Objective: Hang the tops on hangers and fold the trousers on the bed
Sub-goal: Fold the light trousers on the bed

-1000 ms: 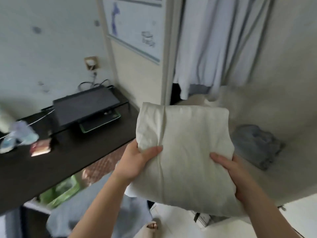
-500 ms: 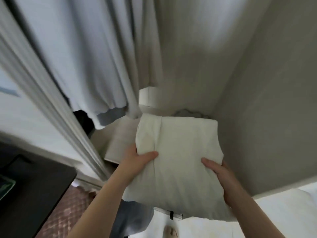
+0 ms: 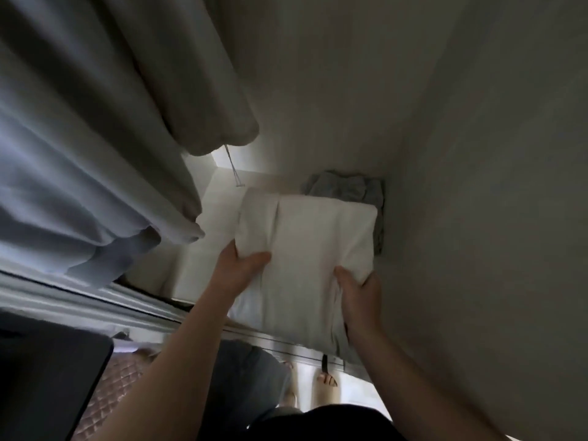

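Overall: dim and grey, colours washed out, soft grain all over.
Source: a pale glow (image 3: 222, 159) low at the back, showing under the hanging garments (image 3: 79, 148).
Brightest: the top of the folded trousers (image 3: 315, 237), evenly lit, no glare.
Shadows: heavy under the garments and over the dark tabletop (image 3: 47, 383); the right wall (image 3: 496, 186) fades to murk.
Blur: garments smeared at left, and the trousers' near edge is soft.
Edges: wide-angle bend, with the door rail (image 3: 95, 297) slanting and curved.
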The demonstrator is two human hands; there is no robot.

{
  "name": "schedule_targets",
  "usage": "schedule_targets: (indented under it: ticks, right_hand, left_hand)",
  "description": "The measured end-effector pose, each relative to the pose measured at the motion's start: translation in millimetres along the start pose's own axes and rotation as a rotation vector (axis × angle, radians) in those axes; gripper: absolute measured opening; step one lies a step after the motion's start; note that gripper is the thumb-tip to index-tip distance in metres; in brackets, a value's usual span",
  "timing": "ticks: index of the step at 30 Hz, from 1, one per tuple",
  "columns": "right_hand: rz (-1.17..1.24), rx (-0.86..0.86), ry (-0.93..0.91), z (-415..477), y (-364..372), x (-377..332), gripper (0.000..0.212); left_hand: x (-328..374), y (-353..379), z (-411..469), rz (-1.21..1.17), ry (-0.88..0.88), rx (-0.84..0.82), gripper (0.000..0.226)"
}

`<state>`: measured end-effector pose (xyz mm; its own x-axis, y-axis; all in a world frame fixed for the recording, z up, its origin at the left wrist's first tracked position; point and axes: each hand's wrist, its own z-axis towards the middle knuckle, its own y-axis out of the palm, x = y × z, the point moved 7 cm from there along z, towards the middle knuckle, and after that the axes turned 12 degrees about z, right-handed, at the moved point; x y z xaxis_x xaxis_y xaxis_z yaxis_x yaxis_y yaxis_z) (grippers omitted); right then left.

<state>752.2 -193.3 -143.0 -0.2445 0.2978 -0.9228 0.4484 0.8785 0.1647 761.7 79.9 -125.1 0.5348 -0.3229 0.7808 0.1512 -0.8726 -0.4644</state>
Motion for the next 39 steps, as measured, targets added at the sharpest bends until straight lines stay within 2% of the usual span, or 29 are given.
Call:
schedule_targets:
  ticks: [2,6,9,12,17,20,22,25,27,30,33,39]
  right_hand:
    - [-0.025,0.051,-0.049,8,7,2,0.036]
    - [-0.069,0.132,-0.071,37,18,9,0.042]
    - [-0.087,0.194,-0.069,69,24,12,0.042]
    - [-0.208,0.265,-0.105,108,28,8,0.038]
    - [-0.365,0.249,-0.073,182,35,0,0.044]
    - [-0.425,0.265,-0.040,228,41,0,0.055]
    - [-0.471,0.262,-0.028,253,48,5,0.066]
    - [-0.860,0.212,-0.112,275,63,19,0.078]
    - [-1.119,0.055,-0.208,281,82,43,0.073]
    - [-1.288,-0.150,-0.205,297,95,90,0.060]
    - [-1.376,-0.146,-0.194,316,87,122,0.061]
    - [-1.440,-0.028,-0.365,330,85,136,0.065]
  left_hand:
    - [-1,10,20,-0.014,-0.014,-0.019,0.059]
    - [-1,32,61,-0.018,-0.035,-0.049,0.050]
    - [1,56,99,-0.027,-0.054,-0.074,0.052]
    - [9,82,139,-0.002,-0.066,-0.120,0.056]
    - [26,124,208,0.038,-0.039,-0.162,0.065]
    - [43,148,244,0.033,0.019,-0.178,0.069]
    - [49,160,264,0.109,0.072,-0.146,0.080]
    - [49,171,276,0.460,0.234,-0.008,0.096]
    - [47,189,279,0.666,0.418,0.031,0.084]
    - [32,226,296,0.867,0.578,-0.074,0.068]
    - [9,247,315,0.898,0.565,-0.096,0.066]
    - [5,262,330,0.860,0.629,0.017,0.066]
